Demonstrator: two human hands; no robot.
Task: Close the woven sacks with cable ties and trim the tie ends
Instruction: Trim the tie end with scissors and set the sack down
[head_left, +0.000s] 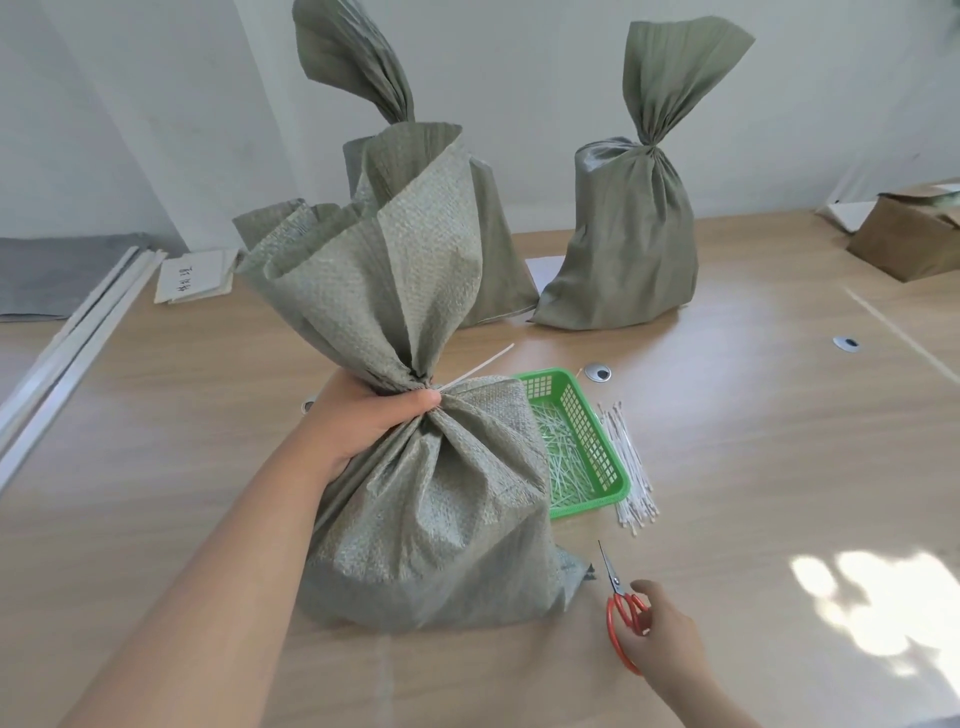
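A grey-green woven sack (436, 509) stands upright in front of me, its neck gathered. My left hand (363, 415) grips that neck from the left. A white cable tie circles the neck, and its long free end (475, 366) sticks out up and to the right. My right hand (660, 631) rests on the table at the lower right, fingers in the red handles of a pair of scissors (615, 592) whose blades point away from me. Two more sacks stand at the back, one behind the near sack (498, 260) and one to the right (634, 249), both cinched at the neck.
A green plastic basket (597, 447) holding several cut tie ends sits right of the near sack. A bundle of white cable ties (631, 465) lies beside it. A cardboard box (909, 234) is at the far right; papers (195, 275) and white rails (78, 332) lie at the left.
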